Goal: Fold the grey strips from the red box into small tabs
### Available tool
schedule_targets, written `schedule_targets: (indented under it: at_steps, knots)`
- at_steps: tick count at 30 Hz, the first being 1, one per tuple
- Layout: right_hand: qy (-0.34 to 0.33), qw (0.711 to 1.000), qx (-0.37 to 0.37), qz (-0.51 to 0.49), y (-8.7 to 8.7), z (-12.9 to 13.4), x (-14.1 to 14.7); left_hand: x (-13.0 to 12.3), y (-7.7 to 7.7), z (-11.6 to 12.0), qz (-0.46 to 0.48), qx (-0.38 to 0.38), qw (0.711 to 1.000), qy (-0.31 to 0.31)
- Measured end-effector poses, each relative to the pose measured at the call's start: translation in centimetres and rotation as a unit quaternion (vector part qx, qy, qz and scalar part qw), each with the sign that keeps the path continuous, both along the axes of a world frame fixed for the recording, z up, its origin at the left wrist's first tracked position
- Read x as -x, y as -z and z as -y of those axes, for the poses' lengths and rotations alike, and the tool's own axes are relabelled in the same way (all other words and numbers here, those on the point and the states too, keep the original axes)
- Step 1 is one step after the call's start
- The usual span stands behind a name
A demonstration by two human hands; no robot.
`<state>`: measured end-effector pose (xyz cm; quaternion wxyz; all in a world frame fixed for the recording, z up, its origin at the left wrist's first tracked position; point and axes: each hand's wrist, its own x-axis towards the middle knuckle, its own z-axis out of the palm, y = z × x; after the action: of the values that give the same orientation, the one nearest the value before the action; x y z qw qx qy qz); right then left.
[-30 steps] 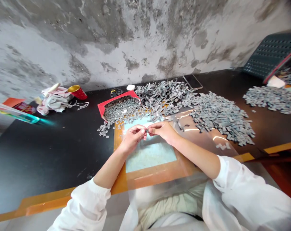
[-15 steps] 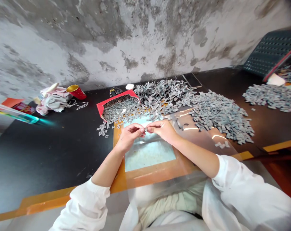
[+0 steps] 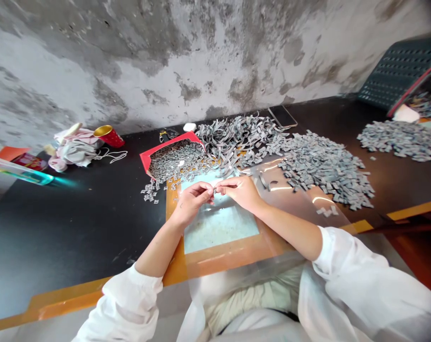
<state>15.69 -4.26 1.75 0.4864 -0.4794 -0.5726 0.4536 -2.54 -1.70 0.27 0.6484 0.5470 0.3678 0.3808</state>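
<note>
Black desk [image 3: 76, 223], orange-edged mat [image 3: 219, 232] at centre. Qty 3 grey piles: curled-strip pile [image 3: 237, 137], cut-piece pile [image 3: 325, 173], far-R pile [image 3: 402, 141]; 1 red tray [image 3: 174, 161] of clips, L of these. L hand [image 3: 192, 202] and R hand [image 3: 238, 191] closed, pinching 1 tiny grey piece [image 3: 214, 189] above mat; its axis too small to tell.

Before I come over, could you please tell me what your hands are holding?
Left hand, right hand pinching a small grey piece. Clear plastic sheet beneath. Grey pile beyond, untouched.
</note>
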Motion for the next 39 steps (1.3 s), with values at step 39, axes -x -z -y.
schedule_targets:
  at_steps: [39]
  knots:
    - [-0.018,0.985,-0.108,0.132,0.5,-0.2,-0.3,-0.3,0.1,0.8,-0.204,-0.292,0.929,-0.100]
